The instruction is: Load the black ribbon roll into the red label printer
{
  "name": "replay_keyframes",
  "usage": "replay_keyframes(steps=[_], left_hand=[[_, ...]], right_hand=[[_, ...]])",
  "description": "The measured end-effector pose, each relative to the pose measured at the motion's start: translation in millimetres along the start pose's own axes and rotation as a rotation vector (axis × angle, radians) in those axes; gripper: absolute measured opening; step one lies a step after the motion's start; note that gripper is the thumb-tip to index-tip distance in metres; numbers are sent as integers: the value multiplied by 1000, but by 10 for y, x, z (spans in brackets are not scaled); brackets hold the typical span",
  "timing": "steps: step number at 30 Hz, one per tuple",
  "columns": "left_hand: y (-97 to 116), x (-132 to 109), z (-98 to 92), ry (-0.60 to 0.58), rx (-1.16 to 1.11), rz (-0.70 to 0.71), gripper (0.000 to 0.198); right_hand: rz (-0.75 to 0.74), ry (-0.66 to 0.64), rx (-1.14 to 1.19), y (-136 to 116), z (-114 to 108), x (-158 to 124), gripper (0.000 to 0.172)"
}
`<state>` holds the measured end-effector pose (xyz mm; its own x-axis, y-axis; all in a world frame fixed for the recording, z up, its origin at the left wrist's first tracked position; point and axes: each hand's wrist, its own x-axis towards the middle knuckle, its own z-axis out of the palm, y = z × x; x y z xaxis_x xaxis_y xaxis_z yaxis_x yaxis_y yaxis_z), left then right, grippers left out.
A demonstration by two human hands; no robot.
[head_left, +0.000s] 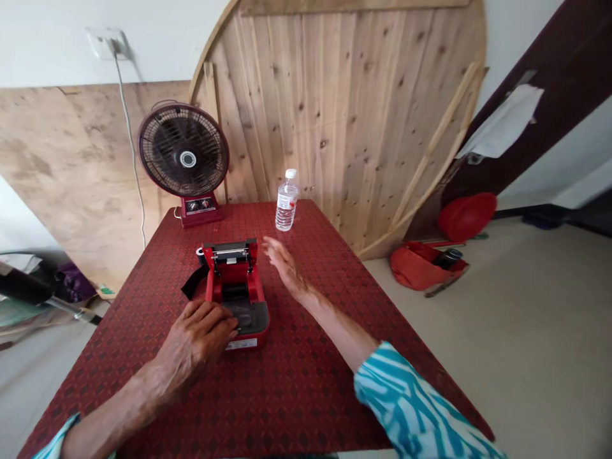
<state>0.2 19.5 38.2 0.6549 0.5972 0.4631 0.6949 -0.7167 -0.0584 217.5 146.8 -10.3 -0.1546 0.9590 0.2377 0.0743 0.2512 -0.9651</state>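
Centrally, on a table with a dark red patterned top [310, 382], we find a compact red machine [259, 311] with its lid [232, 252] raised at the far end. Our left hand [203, 328] lies at the machine's near left corner, fingers bent over the grey front panel [248, 320]; we cannot tell whether they pinch something or merely press down. Our right hand [285, 264] is released, holding nothing, its fingers extended just beside the lid's right side; whether a fingertip touches it, we cannot be sure.

The lid looks to us like the main risk: if it were knocked and dropped, it could nip any finger inside the hollow beneath it. Pressing on one corner alone might also make the machine skid or turn on the tabletop, since our right hand does not brace it. A black strip [192, 284] trails from the machine's left side; we judge that a sleeve or wrist could snag it and pull it crooked.

Beyond our right fingertips stands a clear plastic bottle [285, 205], upright and near enough that a careless sweep forward might topple it. Behind, to the left, a fan [185, 156] stands at the table's far corner.
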Motion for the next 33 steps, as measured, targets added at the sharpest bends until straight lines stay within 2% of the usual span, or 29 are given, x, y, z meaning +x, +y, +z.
replay_keyframes(steps=[2,4,7,10,12,18,21,26,29,33], left_hand=[[20,-24,11,39,-3,-7,23],[33,-46,29,55,-26,-20,22],[49,-72,62,63,-54,-29,21],[49,-88,63,59,-68,-27,20],[15,-106,41,53,-101,-32,20],[-276,-267,75,103,-85,-268,31],[-358,-368,179,73,-84,-257,33],[-351,-443,276,99,-165,-285,33],[-368,-437,287,110,-490,-460,34],[-408,-413,334,150,-1044,-897,39]], right_hand=[[-6,-52,22,-153,97,139,46],[-39,-33,12,-221,161,116,47],[-131,22,-54,-177,182,-145,46],[-111,20,-69,-69,174,-427,26],[-89,28,-51,-14,192,-533,20],[22,42,36,26,275,-560,30],[28,37,37,56,270,-564,33],[-39,51,7,126,257,-573,34],[-10,66,106,197,301,-599,39],[160,173,310,369,402,-688,47]])
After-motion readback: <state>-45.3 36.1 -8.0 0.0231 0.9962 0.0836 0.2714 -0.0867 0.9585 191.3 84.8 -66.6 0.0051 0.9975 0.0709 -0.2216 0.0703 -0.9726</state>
